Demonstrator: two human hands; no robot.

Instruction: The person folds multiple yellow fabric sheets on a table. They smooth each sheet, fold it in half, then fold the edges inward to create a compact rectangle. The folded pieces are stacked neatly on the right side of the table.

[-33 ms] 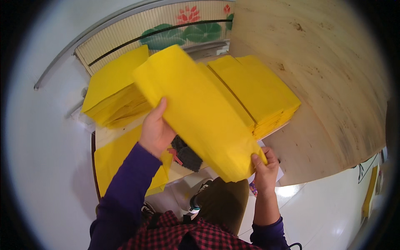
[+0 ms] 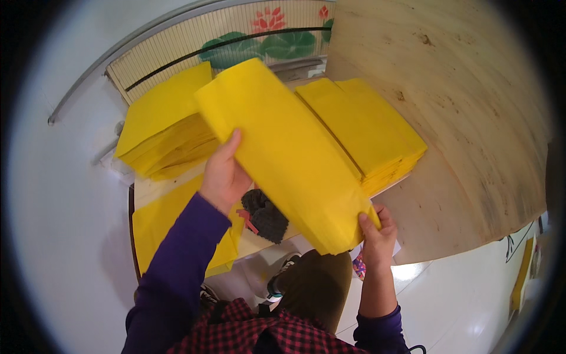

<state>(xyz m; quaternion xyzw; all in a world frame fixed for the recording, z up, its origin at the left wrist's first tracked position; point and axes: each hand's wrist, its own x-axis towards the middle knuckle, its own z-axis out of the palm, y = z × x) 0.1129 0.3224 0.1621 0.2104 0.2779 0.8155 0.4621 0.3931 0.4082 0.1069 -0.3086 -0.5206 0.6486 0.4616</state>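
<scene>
Both my hands hold a long, folded yellow fabric piece in the air, slanting from upper left to lower right. My left hand grips its left edge near the middle, thumb on top and the other fingers hidden underneath. At the lower right corner, my right hand pinches the edge between thumb and fingers. Behind it on the right is a neat stack of folded yellow fabric pieces. A taller yellow pile stands at the far left, and another yellow piece lies flat nearer me.
Dark grey cloth scraps and a red strip lie on the light tabletop below the held piece. A large wooden board rises at the right. A slatted panel with painted flowers stands at the back.
The held fabric piece and both my hands have shifted slightly right and upward. My grip looks the same.
</scene>
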